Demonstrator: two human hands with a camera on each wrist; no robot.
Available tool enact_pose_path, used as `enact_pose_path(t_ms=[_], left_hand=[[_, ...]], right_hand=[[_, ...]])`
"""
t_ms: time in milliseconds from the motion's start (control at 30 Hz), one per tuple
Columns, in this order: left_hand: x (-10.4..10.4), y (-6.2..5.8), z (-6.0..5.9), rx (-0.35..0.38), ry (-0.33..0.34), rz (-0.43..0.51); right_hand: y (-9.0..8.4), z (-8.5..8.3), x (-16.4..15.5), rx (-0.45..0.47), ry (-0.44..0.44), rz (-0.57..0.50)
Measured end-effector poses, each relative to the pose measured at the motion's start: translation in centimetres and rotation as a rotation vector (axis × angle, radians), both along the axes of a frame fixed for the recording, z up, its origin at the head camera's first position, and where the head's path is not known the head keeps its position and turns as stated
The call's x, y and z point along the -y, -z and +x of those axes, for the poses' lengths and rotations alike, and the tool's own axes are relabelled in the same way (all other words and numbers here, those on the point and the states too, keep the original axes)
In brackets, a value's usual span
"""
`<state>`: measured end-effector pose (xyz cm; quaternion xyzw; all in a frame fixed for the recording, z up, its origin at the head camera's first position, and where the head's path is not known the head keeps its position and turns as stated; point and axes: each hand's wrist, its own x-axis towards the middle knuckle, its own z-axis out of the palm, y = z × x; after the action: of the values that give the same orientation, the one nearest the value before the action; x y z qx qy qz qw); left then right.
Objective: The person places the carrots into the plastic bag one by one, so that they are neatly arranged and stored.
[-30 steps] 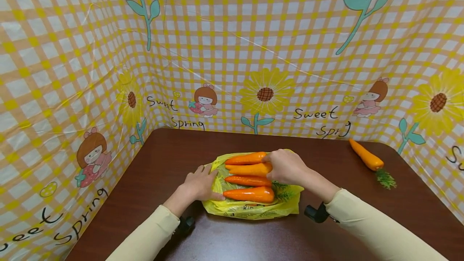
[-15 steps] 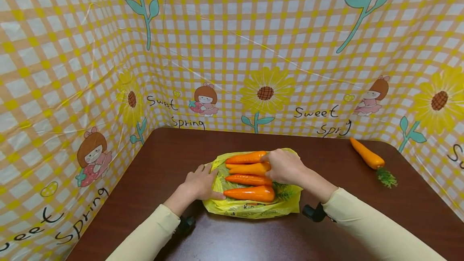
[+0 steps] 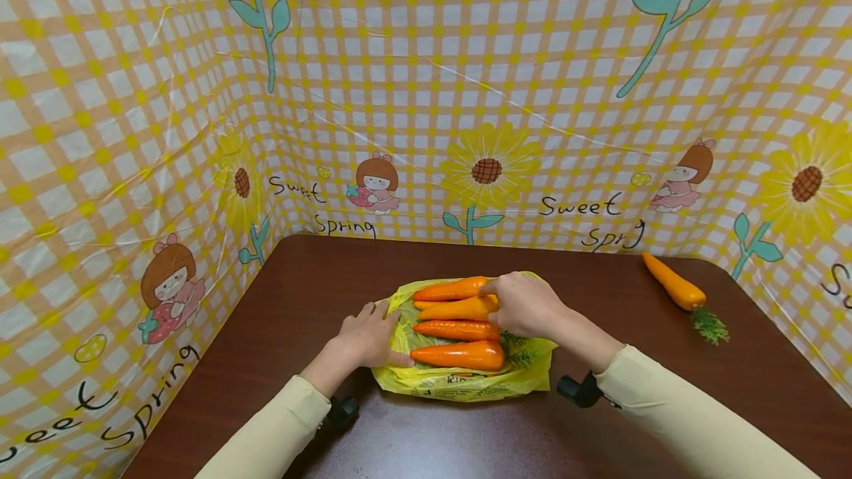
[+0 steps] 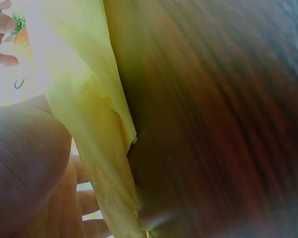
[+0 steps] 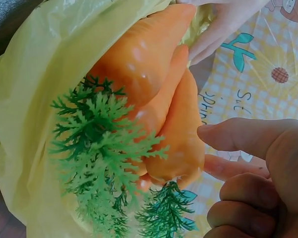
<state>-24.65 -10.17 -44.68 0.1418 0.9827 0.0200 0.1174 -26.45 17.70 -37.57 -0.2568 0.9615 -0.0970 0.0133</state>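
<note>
A yellow plastic bag (image 3: 466, 392) lies on the table with several orange carrots (image 3: 459, 355) in a row on it, their green tops toward the right. My left hand (image 3: 362, 336) rests on the bag's left edge with fingers spread, its thumb near the nearest carrot's tip. In the left wrist view, yellow plastic (image 4: 97, 99) hangs over some of the fingers. My right hand (image 3: 529, 305) holds the thick end of one of the farther carrots (image 5: 181, 139) between thumb and index finger. Its other fingers are curled. Part of that grip is hidden.
A single carrot (image 3: 674, 285) with a green top lies at the table's back right. The dark brown table (image 3: 319, 265) is bounded by a checkered, flower-printed cloth (image 3: 413, 94) behind and at both sides.
The farther carrots have shifted slightly under my right hand. The left hand and the bag stay almost where they were.
</note>
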Motion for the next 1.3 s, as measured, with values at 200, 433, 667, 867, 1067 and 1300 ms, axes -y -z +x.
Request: enact_pose_path(t_ms=[200, 433, 667, 867, 1067, 1300], left_hand=[[0.0, -0.1, 0.0, 0.012, -0.005, 0.006], [-0.1, -0.1, 0.1, 0.005, -0.008, 0.015], [-0.1, -0.2, 0.3, -0.005, -0.001, 0.015], [-0.1, -0.2, 0.3, -0.011, 0.001, 0.013], [-0.1, -0.1, 0.2, -0.006, 0.002, 0.014], [0.0, -0.1, 0.2, -0.007, 0.002, 0.023]], right_hand=[[-0.4, 0.2, -0.4, 0.028, 0.028, -0.023], [-1.2, 0.1, -1.8, 0.024, 0.089, -0.062], [-1.9, -0.1, -3.8, -0.006, 0.115, -0.087], [-2.4, -0.2, -5.5, -0.031, 0.149, -0.131], [-2.9, -0.5, -7.4, -0.034, 0.187, -0.176], [-3.3, -1.2, -9.9, -0.032, 0.234, -0.224]])
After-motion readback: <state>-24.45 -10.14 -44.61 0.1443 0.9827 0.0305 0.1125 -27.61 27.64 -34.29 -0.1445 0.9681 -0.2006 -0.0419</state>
